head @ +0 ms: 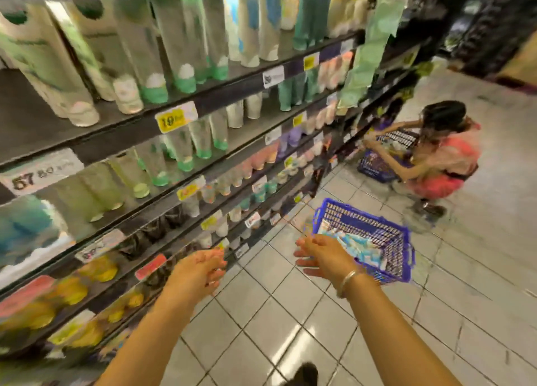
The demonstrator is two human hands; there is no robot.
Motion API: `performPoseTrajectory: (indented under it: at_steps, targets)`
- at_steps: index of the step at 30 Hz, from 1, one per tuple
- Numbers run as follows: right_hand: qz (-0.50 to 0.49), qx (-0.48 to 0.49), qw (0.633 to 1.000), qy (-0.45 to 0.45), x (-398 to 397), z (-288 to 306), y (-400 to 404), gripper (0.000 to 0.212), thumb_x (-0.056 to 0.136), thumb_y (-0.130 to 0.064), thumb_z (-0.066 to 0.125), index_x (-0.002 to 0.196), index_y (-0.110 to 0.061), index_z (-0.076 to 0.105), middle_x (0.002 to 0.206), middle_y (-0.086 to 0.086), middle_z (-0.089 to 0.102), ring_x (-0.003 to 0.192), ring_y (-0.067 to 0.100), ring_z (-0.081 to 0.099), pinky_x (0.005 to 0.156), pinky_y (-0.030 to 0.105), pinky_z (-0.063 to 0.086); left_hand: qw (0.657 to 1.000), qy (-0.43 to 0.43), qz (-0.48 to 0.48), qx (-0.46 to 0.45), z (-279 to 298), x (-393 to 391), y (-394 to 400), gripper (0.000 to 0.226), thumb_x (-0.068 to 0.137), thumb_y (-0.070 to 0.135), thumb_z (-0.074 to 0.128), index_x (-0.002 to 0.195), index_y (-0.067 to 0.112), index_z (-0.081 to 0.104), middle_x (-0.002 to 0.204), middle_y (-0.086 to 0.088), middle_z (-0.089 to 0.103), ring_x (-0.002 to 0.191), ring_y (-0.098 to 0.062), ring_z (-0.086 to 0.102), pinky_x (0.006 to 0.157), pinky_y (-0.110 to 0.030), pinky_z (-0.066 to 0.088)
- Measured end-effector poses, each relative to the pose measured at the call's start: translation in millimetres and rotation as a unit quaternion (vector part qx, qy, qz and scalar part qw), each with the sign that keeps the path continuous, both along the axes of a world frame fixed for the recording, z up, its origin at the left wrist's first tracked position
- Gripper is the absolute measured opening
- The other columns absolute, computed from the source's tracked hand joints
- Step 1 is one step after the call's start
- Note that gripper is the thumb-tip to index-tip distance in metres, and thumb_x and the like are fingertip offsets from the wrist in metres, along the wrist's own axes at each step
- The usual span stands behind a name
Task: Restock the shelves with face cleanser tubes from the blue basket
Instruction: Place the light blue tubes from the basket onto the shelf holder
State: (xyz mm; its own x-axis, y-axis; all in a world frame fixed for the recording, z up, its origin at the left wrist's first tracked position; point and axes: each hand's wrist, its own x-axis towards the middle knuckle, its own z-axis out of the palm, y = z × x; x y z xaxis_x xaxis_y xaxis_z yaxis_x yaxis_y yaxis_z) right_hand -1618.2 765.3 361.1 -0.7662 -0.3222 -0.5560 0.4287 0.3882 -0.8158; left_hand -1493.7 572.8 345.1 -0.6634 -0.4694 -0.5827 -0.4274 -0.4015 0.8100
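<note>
A blue basket [386, 240] stands on the tiled floor to the right of the shelves, with several light blue and white face cleanser tubes [353, 247] lying inside. My right hand [322, 255] reaches toward the basket's near left corner, fingers straight and holding nothing. My left hand [199, 269] hangs lower left, in front of the bottom shelves, fingers relaxed and empty. The shelves [180, 115] on the left carry rows of upright tubes with green, white and pink caps.
A person [441, 156] in pink crouches further down the aisle beside a second blue basket [374, 167]. Price tags [174, 120] line the shelf edges. My shoe [305, 374] shows at the bottom on the tiled floor [436, 313].
</note>
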Motion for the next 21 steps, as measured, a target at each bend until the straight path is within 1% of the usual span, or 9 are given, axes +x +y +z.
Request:
performPoseTrajectory:
  at_steps: [2,5,7,8,9,11,13,17,21]
  targets:
    - [-0.033,0.008,0.999,-0.033,-15.7,-15.8,29.0,0.013,0.094,-0.018,0.048,0.084,-0.015,0.054,0.074,0.002,0.059,0.064,0.015,0.056,0.06,0.024,0.043,0.999,-0.025,-0.024,0.005,-13.1,-25.9,16.8,0.014,0.093,0.007,0.05,0.088,0.012,0.063,0.081,-0.006,0.063,0.067,-0.017,0.057,0.062,-0.026,0.045]
    - [-0.097,0.006,0.991,-0.09,-43.9,-41.0,76.1,0.019,0.095,-0.015,0.046,0.076,-0.016,0.05,0.071,0.004,0.055,0.061,0.015,0.052,0.057,0.022,0.037,0.996,-0.064,-0.054,0.021,-30.6,-71.6,48.5,0.01,0.093,0.011,0.053,0.091,0.011,0.063,0.082,-0.006,0.063,0.074,-0.017,0.061,0.072,-0.03,0.046]
    - [-0.127,0.008,0.984,-0.123,-60.9,-57.8,108.8,0.021,0.094,-0.014,0.046,0.074,-0.017,0.049,0.07,0.005,0.053,0.06,0.016,0.05,0.056,0.021,0.035,0.993,-0.084,-0.076,0.029,-42.5,-99.3,74.4,0.008,0.091,0.01,0.054,0.09,0.008,0.062,0.071,-0.005,0.06,0.064,-0.014,0.06,0.061,-0.025,0.045]
    - [-0.138,0.01,0.981,-0.135,-70.8,-65.0,124.5,0.021,0.094,-0.015,0.047,0.074,-0.017,0.05,0.07,0.005,0.053,0.059,0.016,0.051,0.056,0.021,0.035,0.992,-0.091,-0.084,0.029,-47.5,-113.1,87.8,0.007,0.09,0.011,0.055,0.091,0.007,0.061,0.069,-0.004,0.059,0.06,-0.013,0.059,0.055,-0.022,0.043]
    - [-0.15,0.01,0.978,-0.141,-82.3,-70.7,140.0,0.02,0.094,-0.014,0.047,0.075,-0.017,0.05,0.07,0.005,0.054,0.059,0.015,0.051,0.056,0.021,0.036,0.991,-0.098,-0.092,0.025,-51.2,-127.6,100.8,0.008,0.09,0.012,0.055,0.092,0.007,0.062,0.073,-0.005,0.062,0.062,-0.014,0.059,0.054,-0.022,0.043]
    - [-0.19,0.002,0.971,-0.142,-107.8,-77.2,170.9,0.018,0.093,-0.013,0.049,0.076,-0.015,0.052,0.069,0.006,0.055,0.057,0.016,0.051,0.055,0.021,0.037,0.989,-0.105,-0.102,0.015,-55.8,-158.3,125.2,0.01,0.089,0.013,0.057,0.094,0.011,0.065,0.089,-0.007,0.067,0.075,-0.017,0.063,0.062,-0.026,0.047]
    - [-0.244,-0.016,0.959,-0.142,-132.1,-84.3,202.6,0.018,0.091,-0.009,0.05,0.074,-0.014,0.052,0.068,0.007,0.054,0.056,0.017,0.05,0.055,0.022,0.037,0.987,-0.106,-0.119,0.012,-59.9,-189.5,149.2,0.012,0.09,0.011,0.056,0.096,0.012,0.066,0.095,-0.008,0.068,0.082,-0.018,0.064,0.066,-0.027,0.049]
    - [-0.301,-0.005,0.939,-0.167,-159.6,-105.7,256.0,0.012,0.091,-0.013,0.051,0.08,-0.014,0.055,0.071,0.007,0.056,0.059,0.018,0.052,0.058,0.026,0.04,0.978,-0.136,-0.156,0.019,-77.0,-233.2,194.3,0.015,0.093,0.01,0.051,0.097,0.013,0.065,0.098,-0.007,0.067,0.085,-0.018,0.063,0.068,-0.026,0.049]
    - [-0.343,-0.005,0.919,-0.193,-200.4,-126.1,288.0,0.01,0.091,-0.014,0.052,0.082,-0.013,0.057,0.073,0.007,0.058,0.062,0.019,0.054,0.057,0.025,0.043,0.972,-0.148,-0.184,0.013,-95.1,-294.4,224.6,0.016,0.092,0.01,0.05,0.094,0.014,0.065,0.092,-0.004,0.068,0.082,-0.016,0.064,0.064,-0.027,0.047]
